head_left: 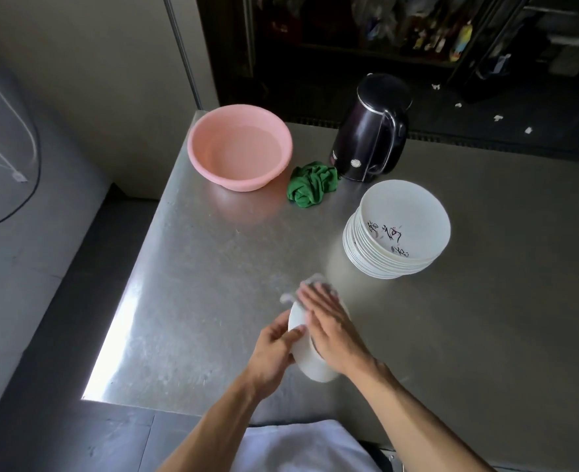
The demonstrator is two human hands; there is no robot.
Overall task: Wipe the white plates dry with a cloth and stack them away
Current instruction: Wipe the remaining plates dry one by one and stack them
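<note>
- Our left grip (274,349) pinches the white plate (310,366) by its rim, tilted on edge over the table (213,267).
- Stiff, breakable, probably slick when wet: the rim is our safest hold.
- Our right grip (329,332) lies flat, fingers straight, pressing what seems a pale cloth (315,282), blurred.
- The stack (397,233) stands farther right.

Dim, flat indoor light. A bright strip of glare runs along the near left edge of the steel tabletop (213,267), and the pink basin (240,148) casts a soft reflection on it. The right hand (329,328) and cloth (310,282) are motion-blurred. The shelves (383,28) behind are murky, and straight lines bow at the frame's edges.
</note>
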